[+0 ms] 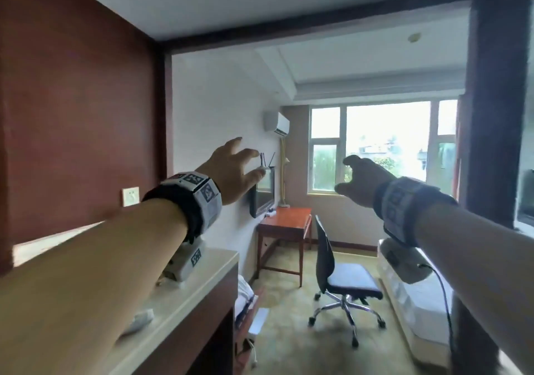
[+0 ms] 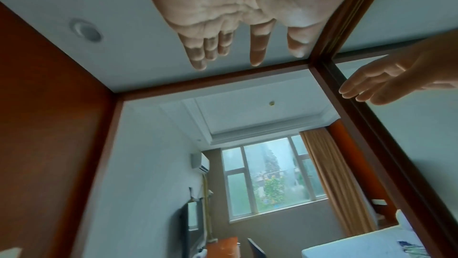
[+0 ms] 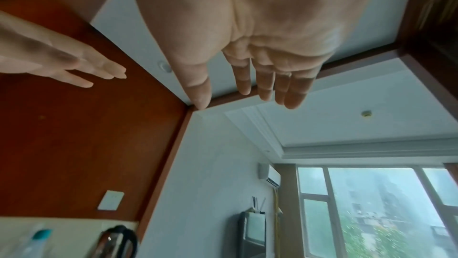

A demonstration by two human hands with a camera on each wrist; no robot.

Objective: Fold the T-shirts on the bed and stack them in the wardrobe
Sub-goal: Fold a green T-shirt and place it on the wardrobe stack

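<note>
A: Where are the T-shirts? I cannot find one clearly in any view.

B: Neither can I. The bed (image 1: 404,296) shows only as a white edge at the lower right of the head view. In the left wrist view, at the bottom right corner, a dark patterned cloth (image 2: 409,247) lies on the bed; it may be a shirt, but I cannot tell. The wardrobe I cannot identify with certainty.

A: And the hands?

B: Both are raised in front, in the middle of the frame, and both are empty. The left hand (image 1: 232,172) has its fingers spread and almost straight. The right hand (image 1: 362,179) is relaxed, its fingers only slightly bent. They are well apart and touch nothing.

A: What stands around them?

B: At the lower left, a light counter (image 1: 202,285), with a kettle (image 3: 119,242) on it in the right wrist view. Further back, a wooden desk (image 1: 289,221), a black office chair (image 1: 341,279), an air conditioner (image 1: 277,121) on the wall and the window (image 1: 384,143).

A: So which step is it?

B: I judge it is between steps: nothing is carried, nothing is folded here. The next move calls for lowering the view and the hands toward the bed and taking one shirt.
</note>
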